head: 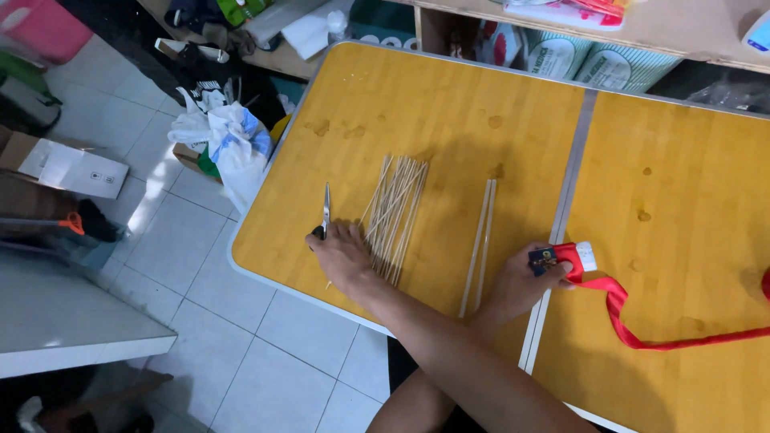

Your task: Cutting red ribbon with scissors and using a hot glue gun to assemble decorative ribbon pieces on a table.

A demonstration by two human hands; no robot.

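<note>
The right hand (345,255), crossed over the left arm, covered the scissors' (325,210) handles near the tabletop's front-left edge, just beside the sticks (393,210); whether it gripped them could not be told. The left hand (521,282) pinched the ribbon (618,309) end at the centre seam. A clean lift likely needed fingers kept off the sticks.

The scene is evenly and brightly lit, and a soft sheen is seen on the yellow table (449,104) toward its far edge, while pale glare is thrown on the white floor tiles (160,200) left of the table. Soft, short shadows are cast on the table just beyond the forearms and beside the sticks. Focus is held well at the table's middle, and slight bending of straight lines is noticed toward its outer edges.
</note>
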